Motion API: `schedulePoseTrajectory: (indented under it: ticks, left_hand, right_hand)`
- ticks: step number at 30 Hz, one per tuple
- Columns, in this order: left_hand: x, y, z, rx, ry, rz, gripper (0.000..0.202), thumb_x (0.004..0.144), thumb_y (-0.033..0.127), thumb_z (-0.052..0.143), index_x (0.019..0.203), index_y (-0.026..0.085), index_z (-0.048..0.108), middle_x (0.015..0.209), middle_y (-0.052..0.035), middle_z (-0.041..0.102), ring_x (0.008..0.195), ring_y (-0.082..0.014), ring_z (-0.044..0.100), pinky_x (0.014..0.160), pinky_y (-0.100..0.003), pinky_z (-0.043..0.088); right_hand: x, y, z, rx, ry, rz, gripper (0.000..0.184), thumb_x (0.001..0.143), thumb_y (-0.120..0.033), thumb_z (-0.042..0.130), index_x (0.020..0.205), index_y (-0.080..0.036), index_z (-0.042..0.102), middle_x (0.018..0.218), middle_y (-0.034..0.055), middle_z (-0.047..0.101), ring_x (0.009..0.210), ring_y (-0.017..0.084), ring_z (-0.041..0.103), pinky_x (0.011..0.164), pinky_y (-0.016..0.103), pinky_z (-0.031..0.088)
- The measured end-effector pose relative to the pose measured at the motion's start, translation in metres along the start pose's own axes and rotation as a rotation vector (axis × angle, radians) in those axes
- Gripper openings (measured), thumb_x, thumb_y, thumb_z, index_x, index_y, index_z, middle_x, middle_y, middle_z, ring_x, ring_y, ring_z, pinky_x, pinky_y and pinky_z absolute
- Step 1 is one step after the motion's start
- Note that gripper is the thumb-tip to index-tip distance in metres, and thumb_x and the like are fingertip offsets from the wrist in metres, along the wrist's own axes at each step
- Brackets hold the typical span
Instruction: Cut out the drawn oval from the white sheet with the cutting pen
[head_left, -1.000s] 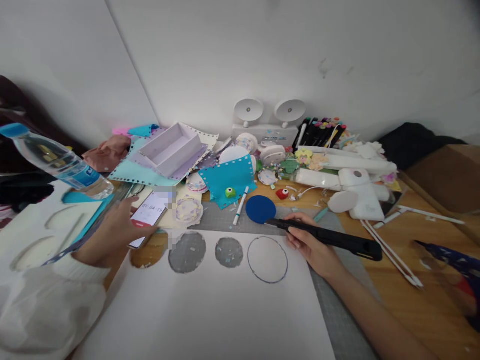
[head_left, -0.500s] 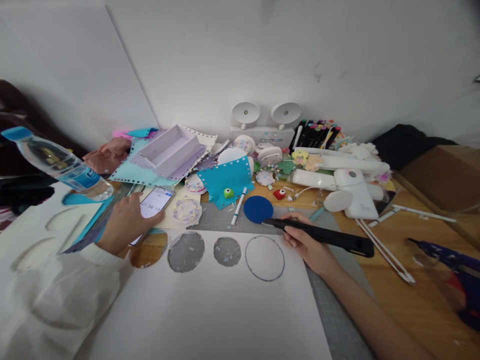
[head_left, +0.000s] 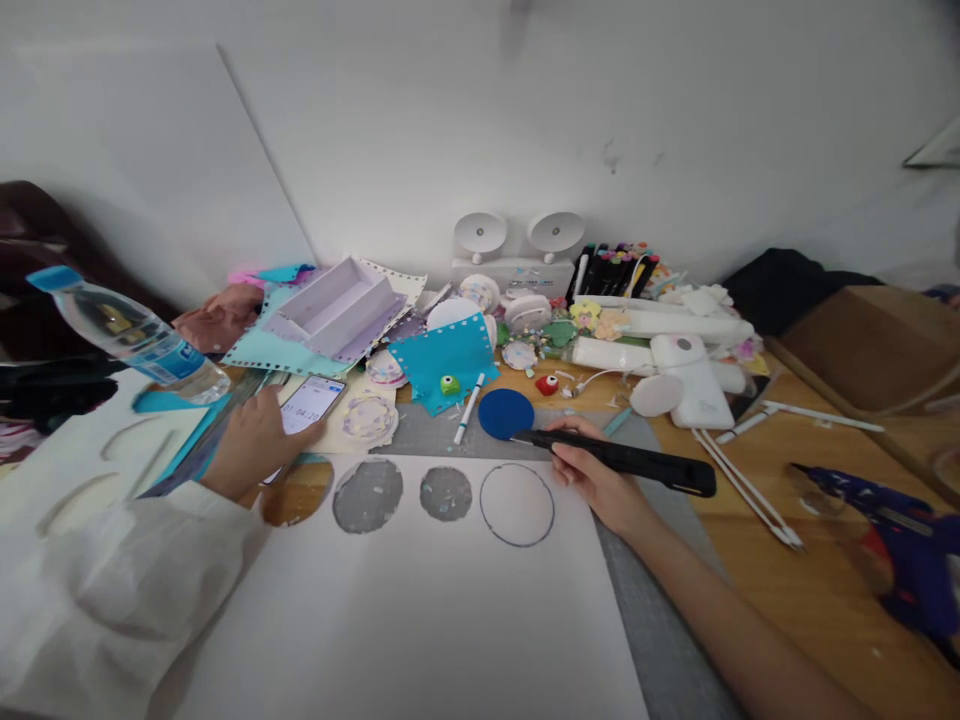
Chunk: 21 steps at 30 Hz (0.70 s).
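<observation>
The right hand is grasping a black cutter, fingers and thumb closing around its front part, its tip pointing toward nine o'clock. The left hand is lying half open over the lower part of a phone, thumb reaching across the screen; whether it is actually gripping the phone, I cannot tell.

Compared with one second ago, the phone is reading 01:04:20 instead of 01:04:19, and the thumb is now covering the red bar that was showing. The right hand is keeping the same hold.

From the right hand, the blue disc is sitting at ten o'clock, with the cutter's tip overlapping its lower edge (contact is hard to judge). The drawn circle on the white sheet is lying at eight o'clock. A glue gun is resting around three o'clock on the counter.
</observation>
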<state>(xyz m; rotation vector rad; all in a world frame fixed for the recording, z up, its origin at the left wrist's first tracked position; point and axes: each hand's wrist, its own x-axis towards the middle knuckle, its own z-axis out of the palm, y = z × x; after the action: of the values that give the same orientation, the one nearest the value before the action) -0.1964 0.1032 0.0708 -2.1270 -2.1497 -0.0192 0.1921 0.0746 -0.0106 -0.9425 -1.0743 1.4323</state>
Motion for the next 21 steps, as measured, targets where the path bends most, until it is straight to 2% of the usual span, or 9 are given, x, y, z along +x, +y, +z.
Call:
schedulePoseTrajectory:
  ticks: [3,5,6,8,10,12,16,18,21]
  left_hand:
    - [-0.013,0.008,-0.018,0.005,-0.007,0.088,0.048,0.101,0.039,0.021,0.123,0.005,0.046,0.125,-0.0211,0.052,0.122,-0.0412,0.047,0.097,-0.049,0.037]
    - [-0.023,0.019,-0.028,-0.009,-0.037,0.285,0.044,0.102,0.032,0.019,0.119,0.011,0.053,0.132,-0.0198,0.05,0.128,-0.0394,0.041,0.102,-0.054,0.032]
    - [-0.03,0.027,-0.031,-0.037,-0.037,0.385,0.043,0.101,0.035,0.023,0.117,0.011,0.055,0.13,-0.0208,0.052,0.127,-0.0393,0.042,0.102,-0.055,0.033]
    - [-0.045,0.048,-0.035,-0.15,-0.043,0.491,0.048,0.096,0.048,0.04,0.13,0.015,0.047,0.137,-0.0166,0.05,0.128,-0.0334,0.044,0.106,-0.049,0.035]
    - [-0.062,0.076,-0.034,-0.241,-0.104,0.655,0.051,0.093,0.047,0.048,0.137,0.022,0.043,0.142,-0.0115,0.047,0.128,-0.0292,0.047,0.105,-0.044,0.04]
    - [-0.076,0.108,-0.028,-0.312,-0.157,0.794,0.049,0.093,0.039,0.05,0.139,0.023,0.042,0.145,-0.011,0.046,0.133,-0.0283,0.043,0.106,-0.044,0.041]
    - [-0.084,0.161,-0.005,-0.389,-0.214,0.923,0.064,0.083,0.034,0.062,0.141,0.016,0.041,0.154,-0.0183,0.03,0.142,-0.0364,0.028,0.11,-0.054,0.034]
    - [-0.083,0.176,0.01,-0.414,-0.235,0.965,0.077,0.079,0.038,0.065,0.146,0.017,0.035,0.158,-0.0187,0.021,0.145,-0.0395,0.017,0.113,-0.059,0.026]
    - [-0.081,0.183,0.028,-0.437,-0.256,0.978,0.085,0.08,0.044,0.063,0.151,0.018,0.024,0.16,-0.0177,0.01,0.146,-0.0404,0.006,0.115,-0.062,0.018]
  right_hand:
    - [-0.002,-0.004,-0.002,-0.038,0.023,-0.042,0.019,0.083,-0.032,0.066,0.099,-0.024,0.059,0.065,-0.0058,0.048,0.054,0.009,0.043,0.053,0.024,0.037]
    - [-0.005,-0.012,-0.006,-0.076,0.04,-0.077,0.022,0.083,-0.032,0.067,0.102,-0.025,0.059,0.069,-0.005,0.052,0.057,0.01,0.046,0.056,0.025,0.038]
    - [-0.006,-0.018,-0.008,-0.119,0.047,-0.107,0.023,0.083,-0.032,0.066,0.104,-0.026,0.059,0.071,-0.0044,0.053,0.059,0.011,0.048,0.057,0.025,0.039]
    - [-0.007,-0.032,-0.013,-0.281,0.043,-0.181,0.023,0.085,-0.031,0.064,0.108,-0.026,0.06,0.078,-0.0026,0.057,0.064,0.013,0.051,0.062,0.027,0.04]
    - [-0.008,-0.044,-0.017,-0.504,0.003,-0.262,0.021,0.087,-0.03,0.06,0.107,-0.026,0.06,0.084,-0.0004,0.06,0.07,0.015,0.054,0.066,0.029,0.042]
    - [-0.009,-0.05,-0.019,-0.664,-0.052,-0.313,0.019,0.086,-0.029,0.059,0.104,-0.024,0.061,0.089,0.0016,0.062,0.077,0.018,0.058,0.069,0.03,0.044]
    - [-0.014,-0.045,-0.022,-0.748,-0.104,-0.308,0.016,0.085,-0.027,0.058,0.1,-0.022,0.062,0.091,0.0025,0.066,0.082,0.019,0.061,0.07,0.03,0.046]
    - [-0.018,-0.04,-0.024,-0.778,-0.13,-0.275,0.016,0.085,-0.024,0.057,0.1,-0.023,0.062,0.09,0.002,0.067,0.081,0.019,0.062,0.07,0.029,0.047]
    - [-0.023,-0.036,-0.025,-0.81,-0.157,-0.253,0.017,0.083,-0.021,0.056,0.099,-0.023,0.062,0.086,0.0013,0.068,0.076,0.018,0.063,0.066,0.028,0.047]
